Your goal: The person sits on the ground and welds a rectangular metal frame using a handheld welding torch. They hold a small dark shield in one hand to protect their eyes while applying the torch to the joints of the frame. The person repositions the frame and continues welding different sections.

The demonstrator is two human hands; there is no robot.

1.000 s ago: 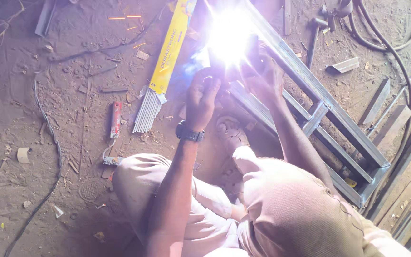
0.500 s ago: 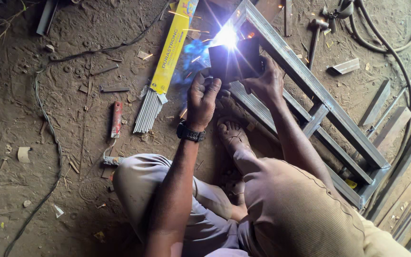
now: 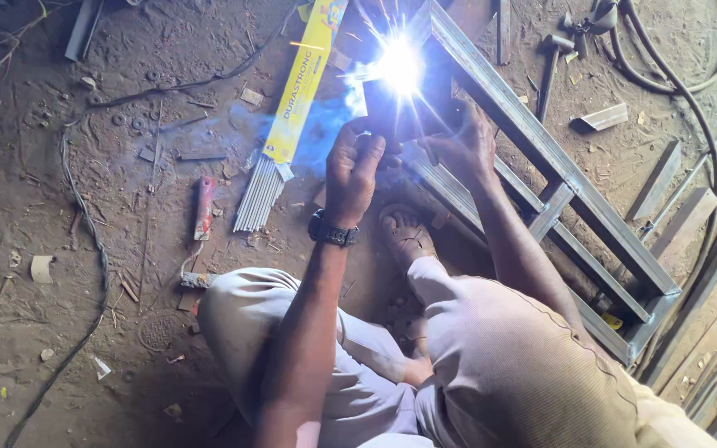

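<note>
1. Squatting on the dirt floor, a person is seen from above; a steel frame (image 3: 541, 174) lies ahead, running from far centre to near right, and a white arc (image 3: 398, 65) burns at its far left corner.
2. The left hand (image 3: 354, 170) is held near the arc, its fingers curled together around something dark, probably an electrode holder; the thing itself cannot be made out in the glare.
3. The right hand (image 3: 462, 149) is laid on the frame just right of the arc, fingers bent; whether the bar is clamped or only steadied cannot be told.
4. The frame is judged stiff, heavy and sharp-edged, and hot around the weld; it is best gripped on a long rail well away from the arc, toward the near right end.
5. One frame is counted, with two long rails and at least two cross pieces between them.
6. One yellow box (image 3: 304, 79) lies to the left, with a bundle of rods (image 3: 259, 195) spilling from its near end; the rods are thin, light and brittle-coated, too many to count.
7. One hammer (image 3: 551, 70) lies far right, one cable (image 3: 85, 241) trails on the left, and one watch (image 3: 332, 231) is worn on the left wrist.
</note>
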